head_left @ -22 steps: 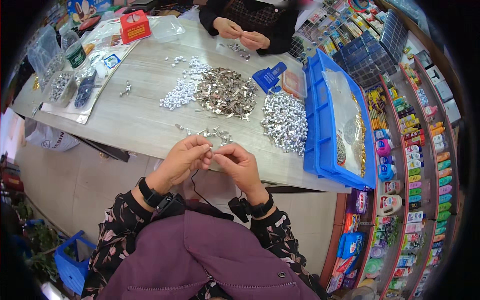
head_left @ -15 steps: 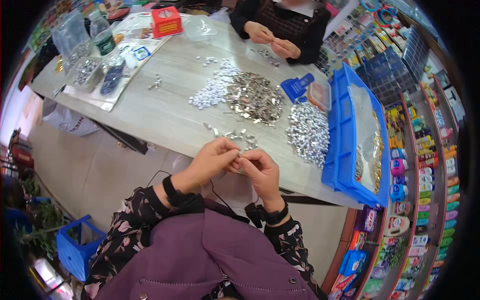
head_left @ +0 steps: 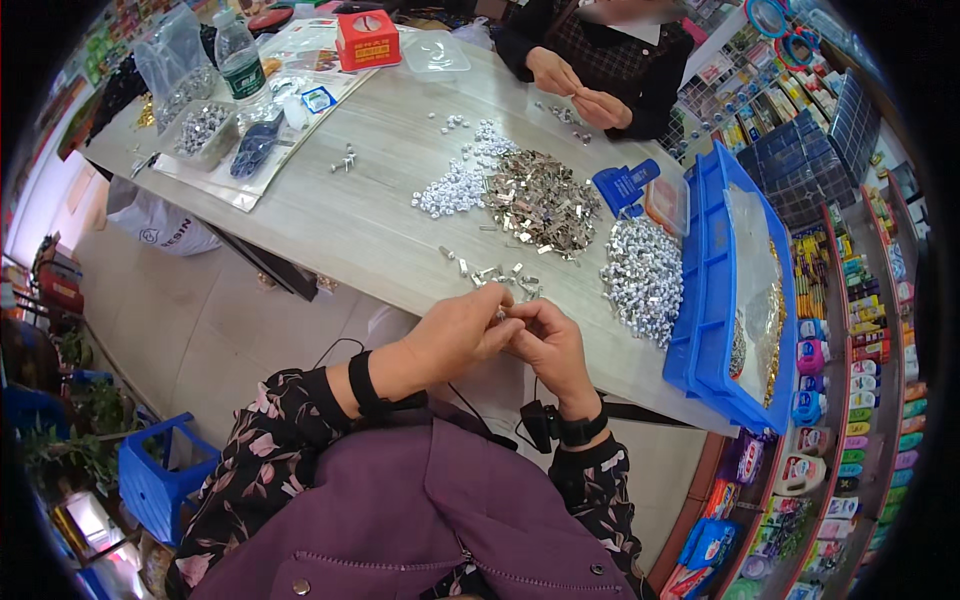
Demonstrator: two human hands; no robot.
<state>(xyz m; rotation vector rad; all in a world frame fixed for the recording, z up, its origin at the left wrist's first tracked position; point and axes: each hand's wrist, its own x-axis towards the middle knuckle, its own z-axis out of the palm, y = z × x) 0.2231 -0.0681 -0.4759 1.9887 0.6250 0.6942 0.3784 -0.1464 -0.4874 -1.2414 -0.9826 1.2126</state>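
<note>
My left hand (head_left: 452, 335) and my right hand (head_left: 558, 352) meet just over the near edge of the table, fingers pinched together. Between the fingertips a small silvery metal piece (head_left: 501, 314) shows in part; the fingers hide its exact shape. Right beyond my hands lies a loose scatter of small metal pieces (head_left: 490, 274). Farther off is a heap of flat, shiny metal strips (head_left: 545, 205), with a spread of small white round beads (head_left: 447, 196) at its left. A pile of silvery round beads (head_left: 643, 285) lies to the right.
A blue plastic crate (head_left: 690, 330) stands along the table's right end, beside a blue scoop (head_left: 625, 183) and a clear tub (head_left: 668, 204). Across the table (head_left: 370, 240), another person's hands (head_left: 580, 88) pinch something small. A bottle (head_left: 240, 65) and red box (head_left: 368, 42) stand far left.
My view has shifted, so the table sits farther right in the picture. My left hand has turned over more, its back covering more of the small metal piece; both hands remain pinched together.
</note>
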